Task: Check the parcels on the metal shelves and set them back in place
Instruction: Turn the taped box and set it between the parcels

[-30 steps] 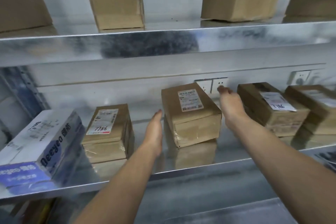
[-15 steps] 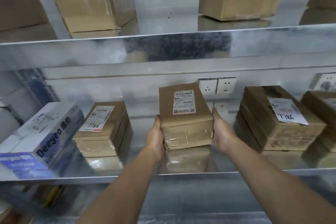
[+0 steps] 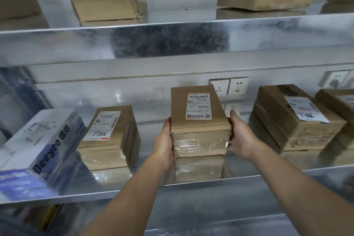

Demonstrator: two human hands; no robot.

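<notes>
— Shiny metal shelf [image 3: 134, 189], middle row. Where's the parcel [image 3: 199, 120]?
— Centre, label up, between both hands. The left hand [image 3: 164, 143] and right hand [image 3: 241, 136] clasp its sides, fingers curled against the cardboard.

Brown parcel [image 3: 199, 127] w/ white barcode label [image 3: 198, 106], silver shelf [image 3: 201, 183], white-blue box [image 3: 38, 140], white sockets [image 3: 238, 86]
</notes>
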